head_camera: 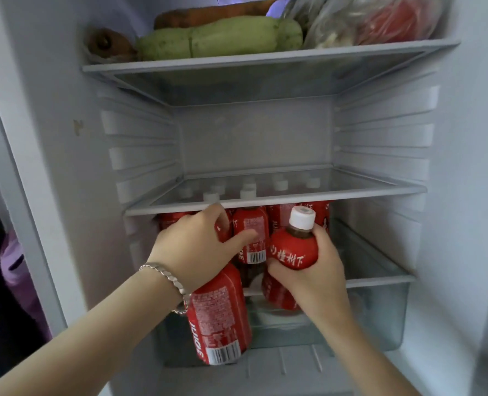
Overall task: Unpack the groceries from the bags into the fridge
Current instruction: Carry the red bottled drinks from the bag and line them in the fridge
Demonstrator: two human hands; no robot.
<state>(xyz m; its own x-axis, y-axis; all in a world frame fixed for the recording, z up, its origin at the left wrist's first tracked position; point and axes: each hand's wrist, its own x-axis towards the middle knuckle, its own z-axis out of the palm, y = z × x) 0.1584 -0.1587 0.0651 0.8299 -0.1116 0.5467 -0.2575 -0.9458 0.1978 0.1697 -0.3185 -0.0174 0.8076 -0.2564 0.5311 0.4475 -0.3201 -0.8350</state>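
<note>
The left hand (197, 247), bracelet (167, 277) at the wrist, reaches in palm-down, clasping a red bottle (223, 227) among the row under the glass shelf (351, 192), while the right hand (314, 270) grips another white-capped red bottle (294, 247) upright at the drawer's (380, 281) front.

silver bracelet (167, 277), purple cloth (16, 270) (left of the doorway), dark floor

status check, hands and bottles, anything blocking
Right hand grips a white-capped bottle. Left hand on the standing bottles. Loose bottle under the left wrist, tilted, crowding the front.
</note>
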